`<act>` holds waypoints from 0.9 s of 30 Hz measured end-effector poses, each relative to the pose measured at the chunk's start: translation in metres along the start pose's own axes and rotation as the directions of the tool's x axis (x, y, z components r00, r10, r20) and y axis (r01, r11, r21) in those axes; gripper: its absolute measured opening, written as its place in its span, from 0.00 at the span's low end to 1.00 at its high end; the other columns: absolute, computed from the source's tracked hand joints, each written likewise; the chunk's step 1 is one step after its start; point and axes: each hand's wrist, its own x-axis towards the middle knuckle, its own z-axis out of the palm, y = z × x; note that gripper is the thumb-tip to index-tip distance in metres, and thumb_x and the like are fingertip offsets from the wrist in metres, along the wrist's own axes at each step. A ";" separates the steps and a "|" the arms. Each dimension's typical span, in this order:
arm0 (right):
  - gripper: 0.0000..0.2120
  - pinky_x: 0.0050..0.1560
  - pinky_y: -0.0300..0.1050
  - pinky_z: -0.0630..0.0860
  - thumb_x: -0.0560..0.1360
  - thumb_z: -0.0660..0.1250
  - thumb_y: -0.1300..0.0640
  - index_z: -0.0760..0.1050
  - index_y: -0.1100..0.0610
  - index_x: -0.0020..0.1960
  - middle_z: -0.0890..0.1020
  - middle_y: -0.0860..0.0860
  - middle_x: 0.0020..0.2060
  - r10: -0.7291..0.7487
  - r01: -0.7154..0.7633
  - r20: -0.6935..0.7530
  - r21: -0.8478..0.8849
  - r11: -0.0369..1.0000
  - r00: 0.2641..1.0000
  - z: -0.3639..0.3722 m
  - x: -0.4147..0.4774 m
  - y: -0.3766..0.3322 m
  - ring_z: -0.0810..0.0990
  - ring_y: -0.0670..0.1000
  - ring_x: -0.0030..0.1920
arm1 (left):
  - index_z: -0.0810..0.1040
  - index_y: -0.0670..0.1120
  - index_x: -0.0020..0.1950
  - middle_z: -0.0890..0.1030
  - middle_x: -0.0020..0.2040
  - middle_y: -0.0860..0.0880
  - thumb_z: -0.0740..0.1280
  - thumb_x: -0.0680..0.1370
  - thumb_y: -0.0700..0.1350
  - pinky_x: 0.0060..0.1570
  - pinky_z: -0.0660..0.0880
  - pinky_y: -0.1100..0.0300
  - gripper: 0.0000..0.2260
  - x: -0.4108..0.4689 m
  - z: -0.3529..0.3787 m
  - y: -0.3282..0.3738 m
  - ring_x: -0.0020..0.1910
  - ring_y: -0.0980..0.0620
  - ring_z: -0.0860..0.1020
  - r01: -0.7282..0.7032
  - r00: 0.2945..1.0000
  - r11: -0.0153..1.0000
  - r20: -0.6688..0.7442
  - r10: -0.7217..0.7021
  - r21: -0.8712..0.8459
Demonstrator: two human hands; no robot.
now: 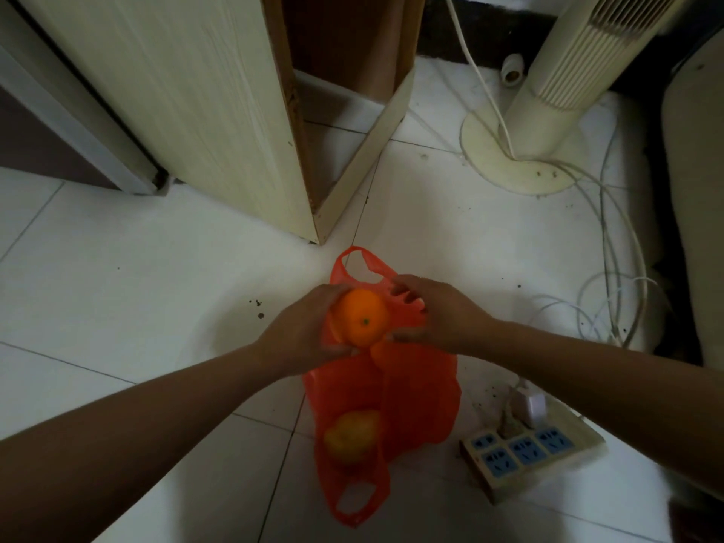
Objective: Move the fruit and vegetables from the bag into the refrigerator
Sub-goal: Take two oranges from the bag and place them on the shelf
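Left hand [301, 335] clasps an orange [362, 321] above the red plastic bag [415, 397] on the tiled floor [137, 291]; right hand [438, 315] pinches the bag's rim; power strip [525, 452] near, cabinet [219, 111] beyond.

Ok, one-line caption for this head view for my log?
Left hand lifts an orange from the red bag on the floor; right hand holds the bag's edge.
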 end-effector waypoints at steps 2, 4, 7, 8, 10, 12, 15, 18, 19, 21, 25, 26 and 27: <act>0.38 0.63 0.44 0.67 0.71 0.70 0.45 0.55 0.49 0.75 0.71 0.51 0.68 0.005 0.007 0.094 -0.121 0.993 0.996 0.005 -0.011 0.013 0.71 0.53 0.65 | 0.60 0.49 0.72 0.68 0.69 0.46 0.76 0.66 0.53 0.61 0.71 0.52 0.40 -0.006 0.002 -0.008 0.64 0.46 0.70 0.038 0.999 0.998 0.017 -0.039 0.042; 0.40 0.62 0.44 0.68 0.72 0.69 0.43 0.52 0.48 0.76 0.70 0.52 0.69 0.050 -0.013 0.205 -0.175 0.984 0.978 0.011 -0.021 0.028 0.72 0.53 0.65 | 0.60 0.48 0.73 0.68 0.69 0.46 0.76 0.66 0.53 0.62 0.71 0.51 0.41 -0.012 0.003 -0.014 0.64 0.46 0.70 0.079 0.996 0.994 0.035 -0.082 0.080; 0.41 0.65 0.46 0.69 0.71 0.67 0.40 0.50 0.48 0.77 0.69 0.53 0.70 0.173 -0.122 0.313 -0.175 0.977 0.934 0.010 -0.034 0.047 0.71 0.53 0.66 | 0.59 0.48 0.73 0.67 0.69 0.46 0.76 0.66 0.53 0.61 0.69 0.54 0.41 -0.019 0.006 -0.022 0.64 0.47 0.70 0.153 0.984 0.983 0.081 -0.161 0.099; 0.41 0.66 0.46 0.68 0.71 0.68 0.40 0.50 0.49 0.76 0.68 0.53 0.71 0.204 -0.155 0.333 -0.168 0.974 0.921 0.008 -0.036 0.051 0.70 0.53 0.67 | 0.59 0.48 0.73 0.67 0.69 0.46 0.76 0.67 0.53 0.61 0.69 0.55 0.40 -0.021 0.007 -0.024 0.64 0.47 0.70 0.177 0.976 0.978 0.112 -0.189 0.107; 0.39 0.66 0.45 0.67 0.72 0.67 0.41 0.53 0.49 0.76 0.69 0.52 0.70 0.228 -0.184 0.331 -0.159 0.970 0.916 0.003 -0.038 0.052 0.70 0.53 0.68 | 0.58 0.48 0.73 0.67 0.69 0.46 0.76 0.67 0.53 0.61 0.68 0.55 0.40 -0.025 0.009 -0.026 0.64 0.48 0.69 0.205 0.958 0.972 0.178 -0.223 0.115; 0.33 0.63 0.42 0.68 0.73 0.66 0.42 0.60 0.50 0.74 0.73 0.52 0.67 0.192 -0.157 0.248 -0.156 0.975 0.949 -0.001 -0.034 0.048 0.73 0.52 0.65 | 0.58 0.48 0.73 0.67 0.69 0.46 0.76 0.67 0.53 0.61 0.68 0.56 0.40 -0.026 0.010 -0.026 0.64 0.47 0.69 0.211 0.951 0.972 0.209 -0.228 0.102; 0.26 0.62 0.40 0.67 0.74 0.66 0.44 0.68 0.51 0.69 0.75 0.51 0.65 0.086 -0.073 0.055 -0.207 0.976 0.995 0.000 -0.023 0.036 0.74 0.50 0.62 | 0.59 0.48 0.73 0.67 0.69 0.46 0.76 0.67 0.53 0.60 0.68 0.56 0.40 -0.026 0.010 -0.025 0.64 0.47 0.70 0.219 0.952 0.972 0.199 -0.231 0.081; 0.23 0.60 0.37 0.64 0.74 0.65 0.44 0.71 0.52 0.67 0.75 0.50 0.64 -0.006 0.000 -0.024 -0.249 0.968 1.000 0.011 -0.011 0.021 0.73 0.49 0.63 | 0.59 0.47 0.73 0.68 0.69 0.45 0.74 0.65 0.57 0.61 0.69 0.55 0.42 -0.025 0.010 -0.024 0.64 0.47 0.70 0.229 0.951 0.972 0.200 -0.237 0.060; 0.24 0.61 0.39 0.65 0.74 0.65 0.43 0.71 0.52 0.67 0.74 0.50 0.65 -0.006 -0.001 -0.026 -0.262 0.965 1.000 0.016 -0.007 0.017 0.72 0.49 0.63 | 0.59 0.47 0.73 0.68 0.69 0.45 0.73 0.63 0.59 0.61 0.69 0.55 0.43 -0.025 0.010 -0.024 0.64 0.47 0.70 0.234 0.948 0.970 0.207 -0.242 0.059; 0.27 0.63 0.43 0.67 0.73 0.67 0.43 0.69 0.53 0.68 0.73 0.51 0.66 0.034 -0.029 0.011 -0.282 0.959 0.999 0.026 -0.003 0.014 0.71 0.51 0.65 | 0.59 0.48 0.73 0.68 0.69 0.45 0.72 0.62 0.60 0.60 0.69 0.55 0.44 -0.026 0.011 -0.023 0.64 0.47 0.70 0.239 0.944 0.969 0.220 -0.246 0.057; 0.28 0.60 0.50 0.74 0.71 0.69 0.43 0.69 0.54 0.66 0.73 0.53 0.63 0.113 -0.057 0.129 -0.372 0.926 0.985 0.040 -0.004 0.022 0.73 0.55 0.62 | 0.58 0.48 0.73 0.67 0.70 0.46 0.69 0.60 0.61 0.60 0.67 0.57 0.45 -0.027 0.010 -0.020 0.64 0.47 0.70 0.243 0.941 0.968 0.227 -0.251 0.062; 0.28 0.60 0.51 0.74 0.70 0.69 0.43 0.68 0.54 0.66 0.72 0.54 0.63 0.124 -0.057 0.148 -0.391 0.919 0.981 0.041 -0.005 0.025 0.73 0.55 0.62 | 0.58 0.48 0.73 0.67 0.70 0.46 0.69 0.60 0.61 0.60 0.67 0.57 0.45 -0.028 0.009 -0.020 0.64 0.47 0.69 0.246 0.941 0.967 0.225 -0.253 0.059; 0.30 0.61 0.52 0.73 0.70 0.69 0.44 0.67 0.54 0.68 0.71 0.54 0.65 0.133 -0.058 0.167 -0.396 0.917 0.977 0.041 -0.007 0.027 0.72 0.56 0.63 | 0.58 0.48 0.73 0.67 0.70 0.46 0.70 0.61 0.60 0.60 0.67 0.57 0.45 -0.028 0.008 -0.021 0.64 0.47 0.69 0.248 0.941 0.967 0.223 -0.254 0.053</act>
